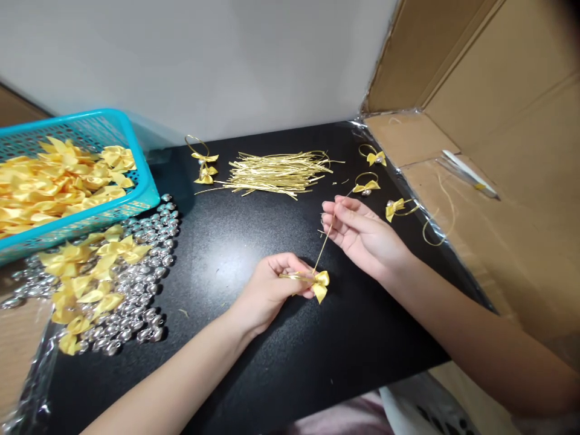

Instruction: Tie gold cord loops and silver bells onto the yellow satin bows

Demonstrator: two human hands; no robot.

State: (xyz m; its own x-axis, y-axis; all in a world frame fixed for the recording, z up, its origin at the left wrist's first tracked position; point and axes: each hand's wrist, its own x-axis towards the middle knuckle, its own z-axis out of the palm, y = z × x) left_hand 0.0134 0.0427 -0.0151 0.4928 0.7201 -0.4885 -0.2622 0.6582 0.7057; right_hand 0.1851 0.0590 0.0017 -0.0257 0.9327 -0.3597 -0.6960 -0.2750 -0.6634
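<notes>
My left hand pinches a yellow ribbon bow near the front middle of the black table. A thin gold cord runs up from the bow, and part of it curves over my left fingers. Up and to the right, my right hand grips the cord's other stretch between thumb and fingers, holding it fairly straight. Whether a bell is on this bow is hidden from me. Just beyond my right hand lie a bow with a looped cord and another looped bow.
A bundle of gold cords lies at the back. On the left, a blue basket holds yellow bows, with silver bells and loose bows before it. A white-handled cutting tool rests on cardboard at right.
</notes>
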